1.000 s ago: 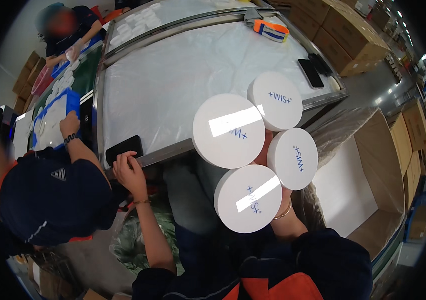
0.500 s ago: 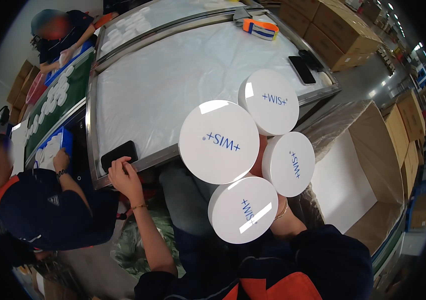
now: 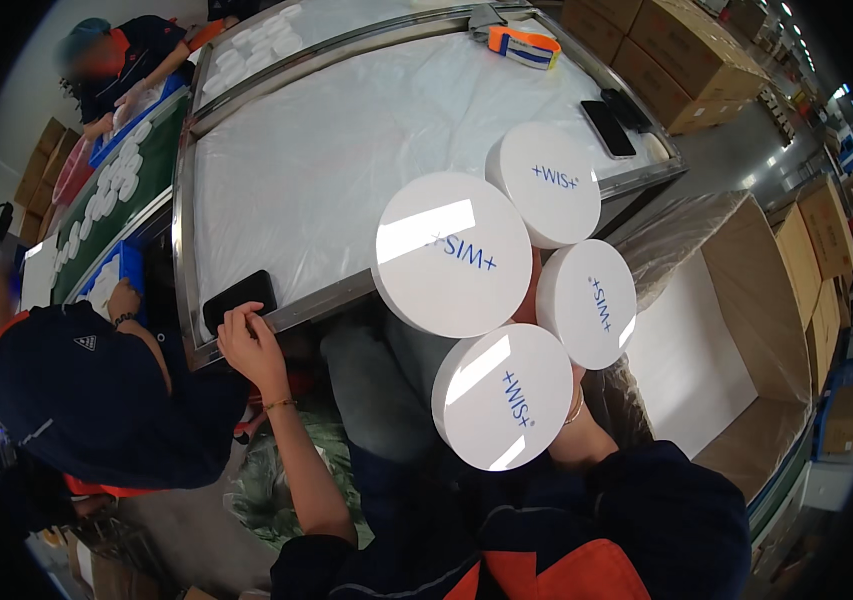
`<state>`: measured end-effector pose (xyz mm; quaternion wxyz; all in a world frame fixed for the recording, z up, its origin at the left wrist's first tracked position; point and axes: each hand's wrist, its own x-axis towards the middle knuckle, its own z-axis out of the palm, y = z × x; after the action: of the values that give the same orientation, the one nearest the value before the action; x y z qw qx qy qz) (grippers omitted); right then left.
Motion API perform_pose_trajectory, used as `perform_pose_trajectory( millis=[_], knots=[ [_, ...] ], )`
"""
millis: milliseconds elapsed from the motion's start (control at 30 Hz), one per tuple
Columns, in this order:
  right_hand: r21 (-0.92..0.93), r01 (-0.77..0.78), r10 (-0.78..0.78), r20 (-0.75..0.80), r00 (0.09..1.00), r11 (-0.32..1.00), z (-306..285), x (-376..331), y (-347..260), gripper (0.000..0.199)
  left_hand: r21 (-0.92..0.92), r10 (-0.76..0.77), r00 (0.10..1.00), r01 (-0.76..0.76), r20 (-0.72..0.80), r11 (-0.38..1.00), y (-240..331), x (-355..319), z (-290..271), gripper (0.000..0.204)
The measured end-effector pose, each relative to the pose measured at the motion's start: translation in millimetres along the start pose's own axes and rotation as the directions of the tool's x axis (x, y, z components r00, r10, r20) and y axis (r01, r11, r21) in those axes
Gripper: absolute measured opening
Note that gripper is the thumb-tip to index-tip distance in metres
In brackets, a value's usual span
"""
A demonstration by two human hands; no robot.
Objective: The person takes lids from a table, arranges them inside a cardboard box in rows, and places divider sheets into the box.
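Note:
A cluster of several round white jars with flat glossy lids and blue lettering fills the space before me. The largest-looking jar (image 3: 453,255) is on the left, with other jars behind it (image 3: 546,190), to the right (image 3: 594,305) and nearest me (image 3: 502,398). My right hand (image 3: 529,292) grips the bunch from beneath, its fingers mostly hidden among the jars. My left hand (image 3: 249,343) is at the table's near left corner, fingers apart and holding nothing, the fingertips by a black phone (image 3: 241,298) on the table.
The metal-framed table (image 3: 296,190) is lined with clear plastic film. A second phone (image 3: 606,130) and an orange strap roll (image 3: 524,47) lie at its far right. An open lined carton (image 3: 696,350) stands right. Co-workers sit left beside a green conveyor (image 3: 111,190) with white pieces.
The jars in my right hand have shifted slightly up and to the right. My left hand stays by the phone. The near co-worker at the left has leaned a little lower.

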<state>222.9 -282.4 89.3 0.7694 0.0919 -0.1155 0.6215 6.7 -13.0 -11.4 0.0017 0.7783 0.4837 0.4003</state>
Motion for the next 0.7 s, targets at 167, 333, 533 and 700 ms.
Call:
perform_pose_trajectory(
  millis=[167,333,533,700],
  knots=[
    [-0.006,-0.006,0.006,0.008,1.0,1.0,1.5,8.0,2.6,0.052,0.009,0.023,1.0,-0.022,-0.002,1.0,-2.1,-1.2,-4.3,0.013],
    [-0.025,0.021,-0.021,0.016,1.0,0.999,1.0,20.6,-2.2,0.052,-0.003,0.043,0.999,-0.043,0.027,0.999,0.8,0.0,-5.8,0.014],
    [-0.172,0.207,-0.204,0.034,0.978,0.963,13.7,-9.6,-51.8,0.05,-0.32,-0.025,0.98,0.088,0.197,0.943,-7.1,-0.9,-11.8,0.014],
    [-0.939,0.243,-0.709,-0.001,0.705,0.243,55.8,-105.2,-150.0,0.047,-0.372,0.028,0.979,0.049,0.2,0.927,-26.2,1.2,-3.5,0.015]
  ],
)
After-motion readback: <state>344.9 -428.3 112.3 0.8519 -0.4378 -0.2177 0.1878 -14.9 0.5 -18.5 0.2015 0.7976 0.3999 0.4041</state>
